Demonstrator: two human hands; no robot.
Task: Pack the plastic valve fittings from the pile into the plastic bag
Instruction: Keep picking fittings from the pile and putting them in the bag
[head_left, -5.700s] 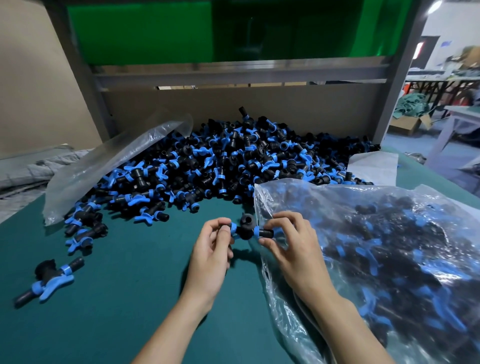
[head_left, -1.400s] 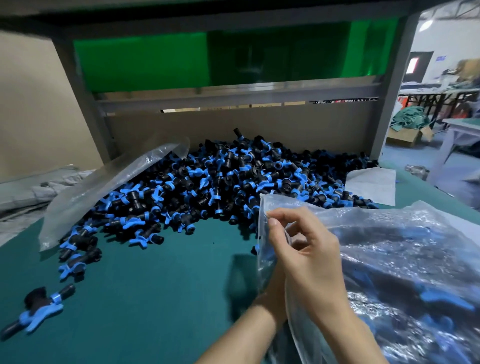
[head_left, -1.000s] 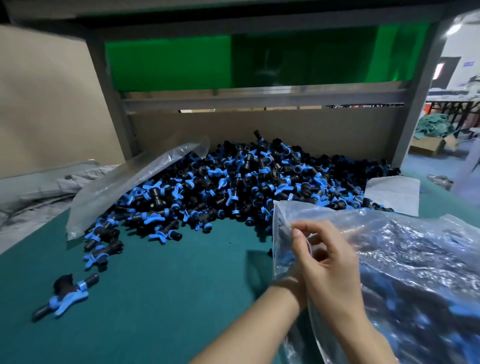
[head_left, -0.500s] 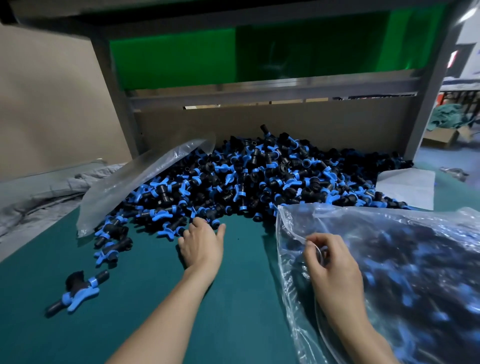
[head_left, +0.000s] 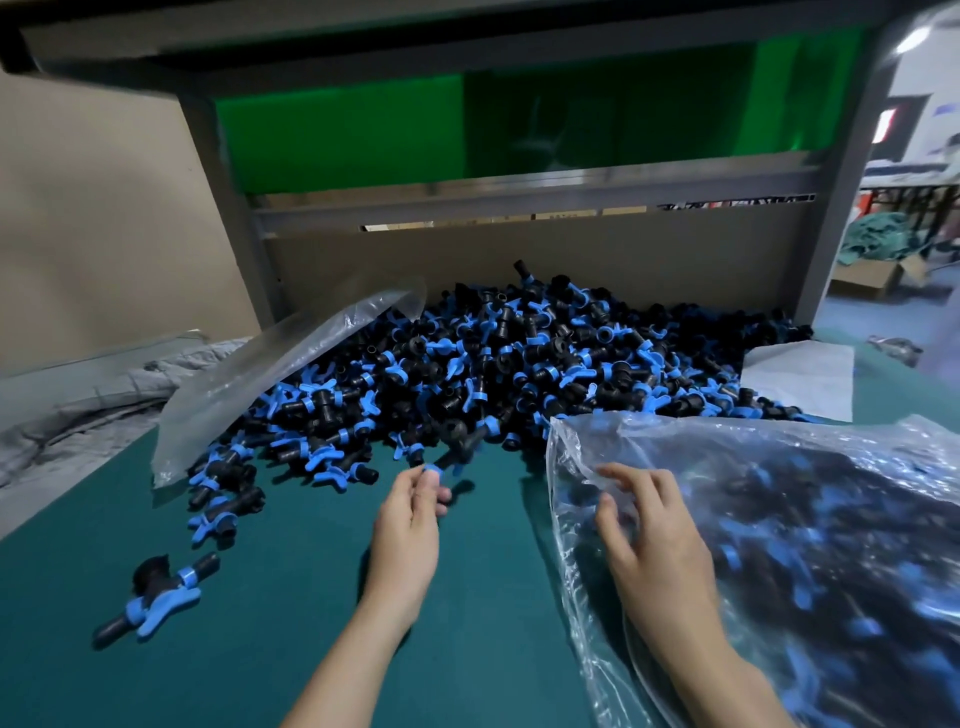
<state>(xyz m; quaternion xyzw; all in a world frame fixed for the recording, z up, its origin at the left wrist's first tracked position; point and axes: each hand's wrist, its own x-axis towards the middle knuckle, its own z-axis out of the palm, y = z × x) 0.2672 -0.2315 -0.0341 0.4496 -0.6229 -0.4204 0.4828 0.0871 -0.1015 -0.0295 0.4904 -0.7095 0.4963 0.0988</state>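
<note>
Where it lay flat, left hand (head_left: 408, 525) now pinches valve fitting (head_left: 460, 442); right hand (head_left: 655, 540) rests slack on bag (head_left: 575, 457).

The fitting (head_left: 457, 441) pinched by the left hand (head_left: 408, 530) is smeared by motion, its shape unclear. The plastic bag (head_left: 805, 467) runs off the frame from three to five o'clock, its contents only blurred blue and black. Whether the right hand (head_left: 660, 545) pinches the film cannot be told. At ten o'clock a clear sheet (head_left: 270, 374) hides an edge of the pile (head_left: 519, 364). Both forearms (head_left: 337, 675) are cut off at six o'clock.
</note>
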